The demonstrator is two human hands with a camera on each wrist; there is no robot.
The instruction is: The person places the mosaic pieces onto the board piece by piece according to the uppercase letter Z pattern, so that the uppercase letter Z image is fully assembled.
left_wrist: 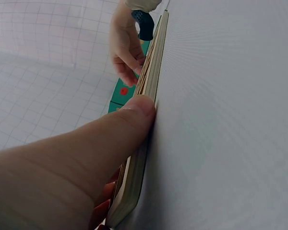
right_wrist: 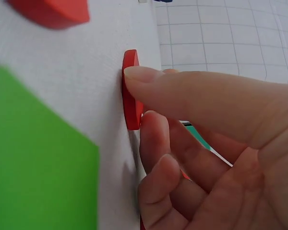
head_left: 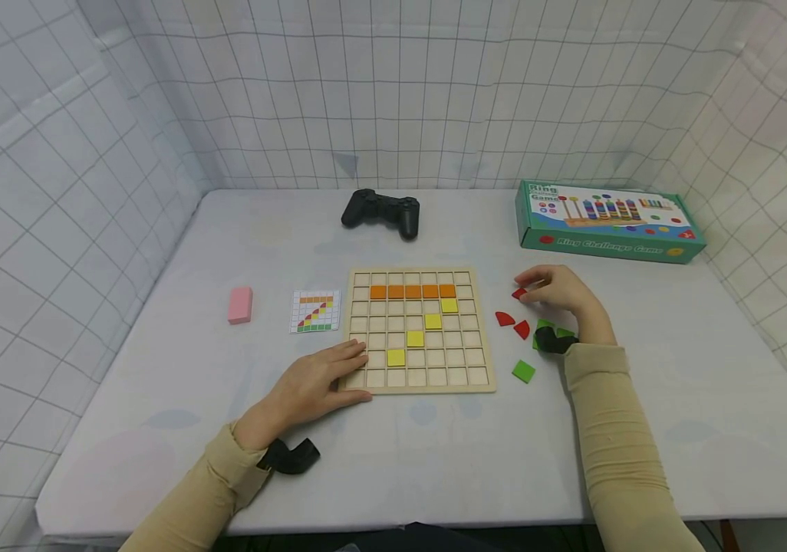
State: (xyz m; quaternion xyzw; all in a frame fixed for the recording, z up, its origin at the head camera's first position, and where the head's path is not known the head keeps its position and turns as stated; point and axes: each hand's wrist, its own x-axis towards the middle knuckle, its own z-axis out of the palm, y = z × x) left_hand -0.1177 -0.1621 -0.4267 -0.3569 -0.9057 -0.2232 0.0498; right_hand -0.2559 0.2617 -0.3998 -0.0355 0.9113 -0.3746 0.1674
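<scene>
My left hand [head_left: 314, 383] rests at the lower left corner of a wooden grid board [head_left: 486, 376]. Its fingers lie over the board's left side, and in the left wrist view the thumb [left_wrist: 141, 105] presses the front edge. On the board are a row of orange squares [head_left: 413, 292] and a diagonal of yellow squares [head_left: 415, 339]. Right of the board, my right hand [head_left: 559, 291] pinches a red quarter-round piece [right_wrist: 130, 103] at the tabletop, thumb on its face. Two more red pieces [head_left: 505, 318] lie nearby, beside several green squares [head_left: 523, 371], some partly hidden by the wrist.
A pattern card [head_left: 315, 311] lies left of the board, with a pink block [head_left: 240, 305] farther left. Behind the board is a black game controller [head_left: 383, 211]. A green Ring Challenge Game box [head_left: 610, 222] stands at the back right. Gridded white cloth surrounds the table.
</scene>
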